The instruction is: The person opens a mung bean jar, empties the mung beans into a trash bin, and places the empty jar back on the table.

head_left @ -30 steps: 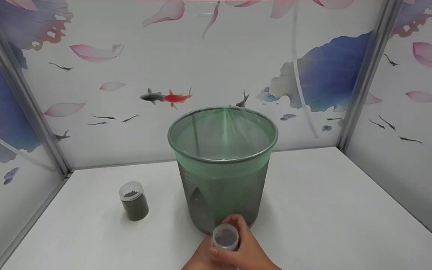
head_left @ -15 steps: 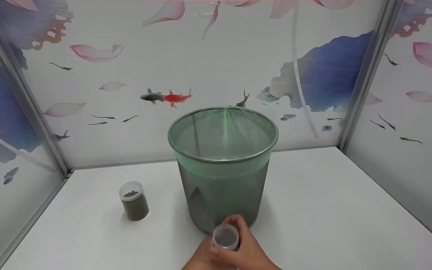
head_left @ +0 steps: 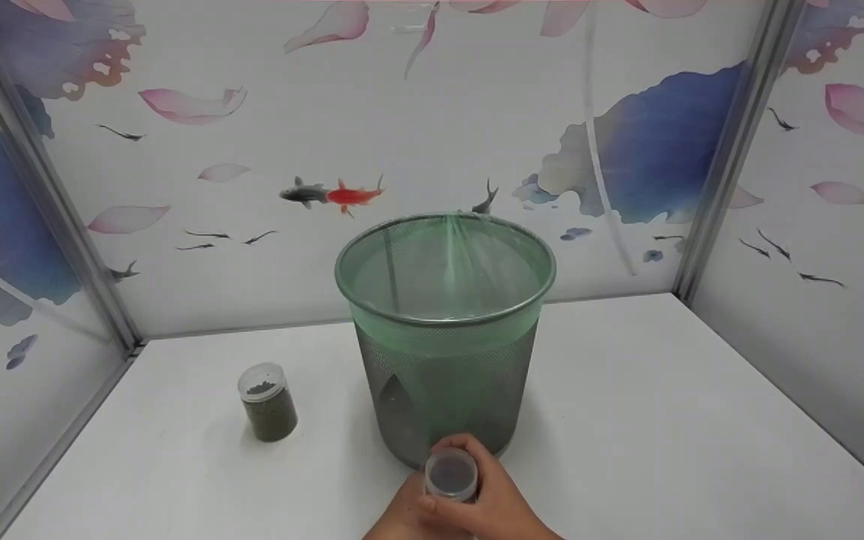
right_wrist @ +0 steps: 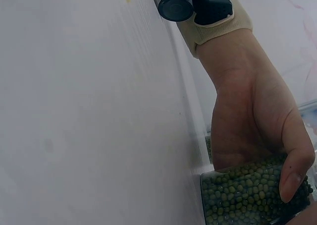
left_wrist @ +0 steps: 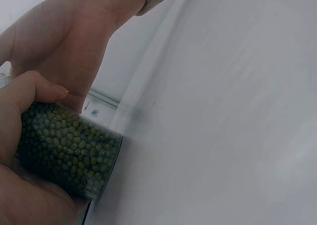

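A clear jar of green mung beans (left_wrist: 69, 145) stands between both hands at the table's front, its round lid (head_left: 452, 474) facing up in the head view. My left hand (head_left: 404, 508) grips the jar's body; its thumb lies across the beans' side in the right wrist view. My right hand (head_left: 503, 495) curls its fingers and thumb round the lid. Most of the jar's body is hidden by the hands in the head view. A second clear-topped jar (head_left: 271, 412), with greenish contents, stands upright to the left.
Behind the hands stands a mesh wastebasket (head_left: 394, 420) lined with a green plastic bag (head_left: 447, 341). The white table (head_left: 664, 420) is enclosed by printed panels (head_left: 432, 112) at the back and sides.
The right hand's fingers have shifted slightly leftward round the far side of the lid. The jar, the left hand, the wastebasket and the second jar have stayed in place.
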Available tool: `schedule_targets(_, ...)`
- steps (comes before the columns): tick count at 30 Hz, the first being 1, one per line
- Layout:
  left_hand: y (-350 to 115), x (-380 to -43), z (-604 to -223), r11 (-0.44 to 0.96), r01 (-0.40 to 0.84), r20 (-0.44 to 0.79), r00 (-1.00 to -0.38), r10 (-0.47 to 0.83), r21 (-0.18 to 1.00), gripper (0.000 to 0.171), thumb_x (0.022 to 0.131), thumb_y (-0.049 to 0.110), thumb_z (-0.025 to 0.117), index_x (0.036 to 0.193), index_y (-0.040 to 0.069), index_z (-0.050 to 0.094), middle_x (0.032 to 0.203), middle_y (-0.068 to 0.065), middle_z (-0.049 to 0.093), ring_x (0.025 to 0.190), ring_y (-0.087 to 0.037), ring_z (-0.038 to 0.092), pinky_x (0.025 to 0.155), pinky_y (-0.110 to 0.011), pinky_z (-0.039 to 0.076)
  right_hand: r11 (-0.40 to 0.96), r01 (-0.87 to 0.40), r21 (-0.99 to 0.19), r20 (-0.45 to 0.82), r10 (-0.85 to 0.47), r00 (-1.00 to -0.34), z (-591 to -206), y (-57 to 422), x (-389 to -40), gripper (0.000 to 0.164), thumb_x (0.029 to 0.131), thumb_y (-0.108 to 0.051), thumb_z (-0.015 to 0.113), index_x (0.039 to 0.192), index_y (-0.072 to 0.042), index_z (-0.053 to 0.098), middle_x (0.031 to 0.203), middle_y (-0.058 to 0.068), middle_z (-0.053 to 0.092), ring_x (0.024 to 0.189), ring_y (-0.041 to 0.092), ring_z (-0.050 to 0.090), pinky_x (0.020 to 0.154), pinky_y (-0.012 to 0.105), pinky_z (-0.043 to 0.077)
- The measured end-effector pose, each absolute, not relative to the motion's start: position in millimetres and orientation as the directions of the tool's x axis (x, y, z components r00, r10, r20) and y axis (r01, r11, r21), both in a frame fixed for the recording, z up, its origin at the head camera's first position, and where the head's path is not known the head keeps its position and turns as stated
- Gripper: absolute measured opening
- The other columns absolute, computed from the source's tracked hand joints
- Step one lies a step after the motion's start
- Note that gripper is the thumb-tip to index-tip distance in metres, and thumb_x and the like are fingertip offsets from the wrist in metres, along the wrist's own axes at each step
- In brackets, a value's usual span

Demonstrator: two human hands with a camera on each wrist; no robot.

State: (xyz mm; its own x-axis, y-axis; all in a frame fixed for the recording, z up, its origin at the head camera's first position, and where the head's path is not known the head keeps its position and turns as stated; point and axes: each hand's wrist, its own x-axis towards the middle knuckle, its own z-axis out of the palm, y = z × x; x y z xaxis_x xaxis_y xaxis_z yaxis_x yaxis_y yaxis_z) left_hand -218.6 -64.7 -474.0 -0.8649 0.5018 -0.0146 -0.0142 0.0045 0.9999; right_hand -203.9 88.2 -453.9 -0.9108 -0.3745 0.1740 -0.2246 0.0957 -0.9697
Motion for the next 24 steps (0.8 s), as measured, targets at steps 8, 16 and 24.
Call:
schedule_targets(8, -65.0, -218.6, -474.4, 0.008, -0.003, -0.007, -0.879, 0.477, 1.0, 0.055, 0.081, 0.005, 0.076, 0.129, 0.006, 0.049, 0.114, -0.002, 0.056, 0.101, -0.014, 0.054, 0.089, -0.026, 0.043, 0.068, -0.228, -0.971, 0.183, -0.396, -0.9, -453.6, 88.8, -204.5, 0.05, 0.088, -0.027, 0.075, 0.129, -0.007, 0.054, 0.124, 0.01, 0.059, 0.114, 0.026, 0.055, 0.095, 0.038, 0.044)
schedule_targets(16, -63.6, -215.6, -473.5, -0.048, -0.099, -0.064, -0.874, 0.482, 0.994, 0.058, 0.08, 0.006, 0.075, 0.131, 0.009, 0.047, 0.117, -0.002, 0.055, 0.102, -0.013, 0.055, 0.09, -0.026, 0.043, 0.096, -0.211, -0.973, 0.16, -0.384, -0.91, -453.0, 88.3, -203.1, 0.055, 0.087, -0.029, 0.075, 0.133, -0.014, 0.051, 0.131, 0.009, 0.055, 0.117, 0.025, 0.052, 0.096, 0.042, 0.042)
schedule_targets(24, -66.3, -215.2, -473.1, 0.135, 0.093, 0.017, -0.876, 0.482, 0.986, 0.057, 0.076, 0.006, 0.078, 0.127, 0.008, 0.053, 0.116, 0.0, 0.059, 0.105, -0.016, 0.055, 0.093, -0.028, 0.042, 0.122, -0.219, -0.968, 0.164, -0.356, -0.92, -452.5, 88.4, -202.1, 0.064, 0.084, -0.03, 0.077, 0.134, -0.012, 0.04, 0.135, 0.009, 0.049, 0.119, 0.025, 0.05, 0.098, 0.044, 0.04)
